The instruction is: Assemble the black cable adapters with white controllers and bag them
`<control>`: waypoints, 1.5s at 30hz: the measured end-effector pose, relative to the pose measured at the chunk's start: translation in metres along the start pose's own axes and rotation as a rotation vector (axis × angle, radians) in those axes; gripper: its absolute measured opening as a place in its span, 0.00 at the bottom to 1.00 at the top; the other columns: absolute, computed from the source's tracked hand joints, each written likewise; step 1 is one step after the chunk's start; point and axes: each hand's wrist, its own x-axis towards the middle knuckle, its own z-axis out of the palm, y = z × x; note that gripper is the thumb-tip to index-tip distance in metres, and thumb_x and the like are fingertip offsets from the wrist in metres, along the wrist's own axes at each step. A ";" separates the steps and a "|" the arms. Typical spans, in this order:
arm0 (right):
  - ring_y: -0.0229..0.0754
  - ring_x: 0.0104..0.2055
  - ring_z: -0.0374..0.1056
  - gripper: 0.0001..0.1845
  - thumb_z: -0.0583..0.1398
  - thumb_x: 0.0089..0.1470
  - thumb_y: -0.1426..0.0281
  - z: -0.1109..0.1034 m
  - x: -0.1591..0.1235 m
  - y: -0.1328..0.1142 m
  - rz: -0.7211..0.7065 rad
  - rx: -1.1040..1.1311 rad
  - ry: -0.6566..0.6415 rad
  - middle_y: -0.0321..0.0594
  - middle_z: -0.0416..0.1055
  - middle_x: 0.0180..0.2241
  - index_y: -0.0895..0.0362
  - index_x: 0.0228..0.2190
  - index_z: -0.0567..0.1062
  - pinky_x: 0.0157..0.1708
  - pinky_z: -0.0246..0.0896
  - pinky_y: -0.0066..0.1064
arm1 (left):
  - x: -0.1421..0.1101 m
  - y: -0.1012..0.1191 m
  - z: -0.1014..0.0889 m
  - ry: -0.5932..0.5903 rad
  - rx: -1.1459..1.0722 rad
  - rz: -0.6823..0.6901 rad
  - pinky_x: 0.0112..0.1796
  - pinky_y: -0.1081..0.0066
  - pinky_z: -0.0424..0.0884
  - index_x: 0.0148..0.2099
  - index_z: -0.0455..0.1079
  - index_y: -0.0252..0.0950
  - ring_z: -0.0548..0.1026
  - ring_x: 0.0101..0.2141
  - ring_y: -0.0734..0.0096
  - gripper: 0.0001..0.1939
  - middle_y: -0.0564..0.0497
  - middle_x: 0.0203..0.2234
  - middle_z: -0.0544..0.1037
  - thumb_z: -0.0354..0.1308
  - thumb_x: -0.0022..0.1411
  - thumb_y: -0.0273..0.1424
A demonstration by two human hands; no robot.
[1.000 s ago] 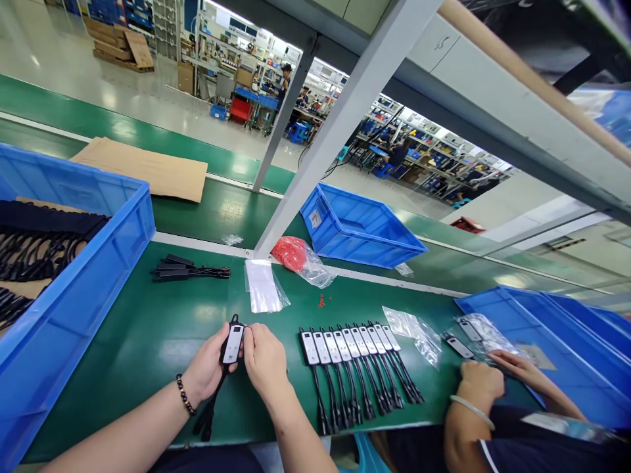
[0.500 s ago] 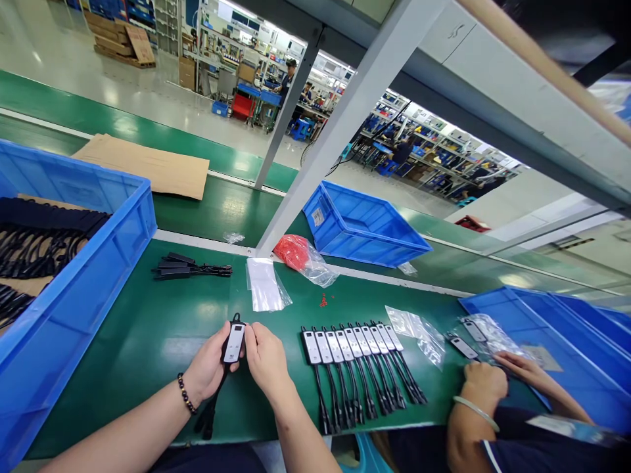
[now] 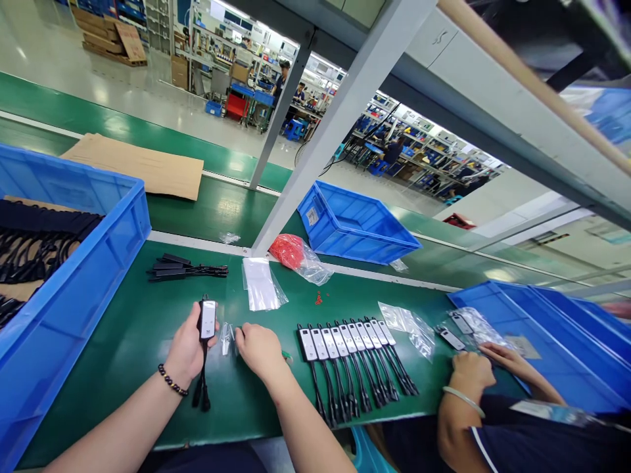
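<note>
In my left hand (image 3: pixel 185 345) is a slim black device (image 3: pixel 208 320) with a silver-grey face panel, held upright. Its short black cable (image 3: pixel 202 387) hangs down to connectors over the green tabletop. My right hand (image 3: pixel 260 351) is low on the table with its fingers curled in; what they hold, if anything, is hidden. A small green-tipped object (image 3: pixel 286 356) pokes out beside that hand. Between the hands lies a small clear plastic piece (image 3: pixel 226 338), close to the right fingertips. Right of my hands, several similar devices (image 3: pixel 340 341) are lined up with cables toward me.
A blue crate (image 3: pixel 142 217) of black cables stands left. Behind are black devices (image 3: pixel 170 268), plastic bags (image 3: pixel 261 282), a bag of red pieces (image 3: pixel 290 251) with loose red rings (image 3: pixel 318 299), and a blue bin (image 3: pixel 365 243). A co-worker's hands (image 3: pixel 473 369) work at right.
My hands have parted: the left moved left with the device, while the right came away from it and lowered to the table. The clear piece and green tip now show.
</note>
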 end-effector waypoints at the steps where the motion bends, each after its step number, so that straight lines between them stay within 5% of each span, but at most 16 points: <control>1: 0.42 0.24 0.66 0.16 0.49 0.56 0.64 0.004 0.004 -0.001 0.020 -0.053 -0.012 0.43 0.70 0.23 0.58 0.24 0.69 0.24 0.50 0.29 | 0.001 0.002 0.000 -0.001 -0.007 0.006 0.15 0.78 0.58 0.41 0.69 0.31 0.68 0.23 0.74 0.19 0.50 0.24 0.69 0.51 0.58 0.42; 9: 0.38 0.27 0.64 0.12 0.52 0.55 0.62 -0.015 -0.011 0.006 0.164 0.126 0.182 0.37 0.68 0.25 0.57 0.28 0.67 0.26 0.51 0.26 | -0.008 0.006 0.001 -0.184 -0.045 -0.126 0.19 0.74 0.66 0.45 0.68 0.31 0.71 0.28 0.67 0.20 0.45 0.30 0.71 0.47 0.60 0.40; 16: 0.32 0.25 0.61 0.10 0.57 0.51 0.66 -0.008 -0.054 -0.022 -0.134 0.455 0.008 0.30 0.67 0.22 0.55 0.21 0.67 0.26 0.49 0.22 | -0.013 -0.003 0.002 -0.261 -0.204 -0.244 0.33 0.67 0.72 0.49 0.65 0.30 0.73 0.35 0.61 0.22 0.41 0.32 0.73 0.46 0.61 0.40; 21: 0.30 0.21 0.54 0.11 0.57 0.48 0.71 0.004 -0.059 -0.030 -0.051 0.498 0.041 0.29 0.61 0.18 0.57 0.17 0.62 0.22 0.44 0.22 | -0.016 -0.007 0.005 -0.320 -0.275 -0.316 0.51 0.58 0.61 0.52 0.63 0.31 0.68 0.47 0.54 0.24 0.39 0.37 0.74 0.45 0.60 0.42; 26: 0.29 0.20 0.51 0.12 0.55 0.48 0.73 -0.012 -0.070 -0.013 0.036 0.577 0.058 0.28 0.56 0.17 0.57 0.17 0.59 0.20 0.42 0.21 | -0.021 -0.017 0.005 -0.526 -0.251 -0.422 0.57 0.56 0.50 0.56 0.59 0.33 0.57 0.56 0.52 0.30 0.39 0.53 0.65 0.41 0.60 0.48; 31: 0.31 0.21 0.56 0.08 0.53 0.48 0.73 -0.032 -0.085 0.030 0.238 0.337 0.090 0.30 0.62 0.17 0.57 0.19 0.63 0.21 0.43 0.23 | -0.026 -0.033 0.000 -0.764 -0.092 -0.520 0.58 0.56 0.42 0.60 0.54 0.36 0.51 0.59 0.56 0.28 0.45 0.59 0.56 0.37 0.63 0.44; 37: 0.41 0.25 0.66 0.07 0.52 0.48 0.71 -0.022 -0.090 0.074 0.439 -0.079 -0.001 0.40 0.71 0.22 0.56 0.23 0.70 0.24 0.48 0.27 | -0.023 -0.033 -0.001 -0.859 0.039 -0.531 0.57 0.53 0.44 0.61 0.51 0.37 0.53 0.58 0.52 0.29 0.45 0.59 0.55 0.37 0.62 0.45; 41: 0.44 0.30 0.69 0.11 0.51 0.51 0.68 -0.015 -0.092 0.089 0.488 -0.137 -0.075 0.43 0.73 0.26 0.56 0.27 0.72 0.27 0.53 0.29 | -0.027 -0.027 0.005 -0.822 0.061 -0.523 0.54 0.52 0.51 0.59 0.55 0.32 0.62 0.52 0.49 0.29 0.38 0.53 0.64 0.37 0.62 0.44; 45: 0.46 0.32 0.70 0.13 0.52 0.52 0.65 -0.019 -0.095 0.096 0.498 -0.142 -0.135 0.45 0.73 0.28 0.57 0.26 0.73 0.28 0.54 0.30 | -0.030 -0.013 0.009 -0.627 0.069 -0.406 0.43 0.59 0.66 0.51 0.65 0.31 0.71 0.40 0.58 0.22 0.39 0.40 0.72 0.41 0.63 0.40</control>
